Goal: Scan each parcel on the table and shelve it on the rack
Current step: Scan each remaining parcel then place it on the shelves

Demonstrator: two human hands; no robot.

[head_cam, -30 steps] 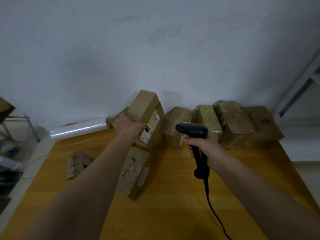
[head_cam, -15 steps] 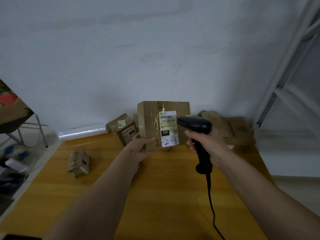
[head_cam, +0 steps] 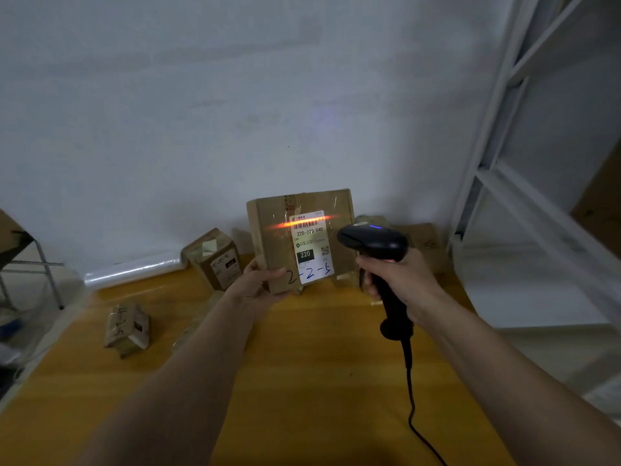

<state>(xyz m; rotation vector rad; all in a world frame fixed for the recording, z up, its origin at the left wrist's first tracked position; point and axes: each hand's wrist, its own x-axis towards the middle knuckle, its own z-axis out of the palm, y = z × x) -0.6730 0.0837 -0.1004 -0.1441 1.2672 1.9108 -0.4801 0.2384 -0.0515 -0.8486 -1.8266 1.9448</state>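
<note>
Gripping the upright parcel (head_cam: 295,243) by its lower corner, the left hand (head_cam: 258,284) is presenting its label (head_cam: 311,247) while the right hand (head_cam: 400,280) is clutching the scanner (head_cam: 373,243), whose orange beam is crossing the barcode above the desk (head_cam: 302,381).

Four parcels (head_cam: 302,240) (head_cam: 215,258) (head_cam: 127,327) (head_cam: 425,243), one scanner (head_cam: 376,245), one film roll (head_cam: 132,271), two hands (head_cam: 258,284) (head_cam: 403,280).

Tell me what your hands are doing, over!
Left hand holds parcel upright. Right hand grips scanner, red beam across barcode label. Nothing in the way.
</note>
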